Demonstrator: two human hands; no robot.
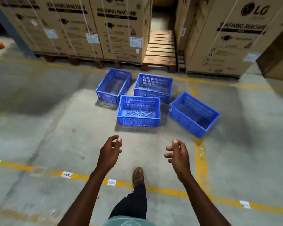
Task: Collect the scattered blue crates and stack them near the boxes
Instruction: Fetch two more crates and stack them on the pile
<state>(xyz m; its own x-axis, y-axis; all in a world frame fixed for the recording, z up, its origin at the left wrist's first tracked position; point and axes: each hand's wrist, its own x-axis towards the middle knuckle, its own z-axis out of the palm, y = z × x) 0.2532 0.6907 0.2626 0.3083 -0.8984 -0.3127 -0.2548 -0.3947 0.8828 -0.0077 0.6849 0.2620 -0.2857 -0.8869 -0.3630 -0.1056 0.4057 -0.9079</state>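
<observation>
Blue crates: I see the nearest crate [138, 111] ahead of my left hand [110, 152] and right hand [178, 154], both loosely spread, holding nothing; cardboard boxes [121, 30] stand beyond it.

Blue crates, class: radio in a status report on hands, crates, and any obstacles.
Left hand and right hand open, empty. Four blue crates on floor by washing machine boxes, none stacked. Path to them unobstructed.
</observation>
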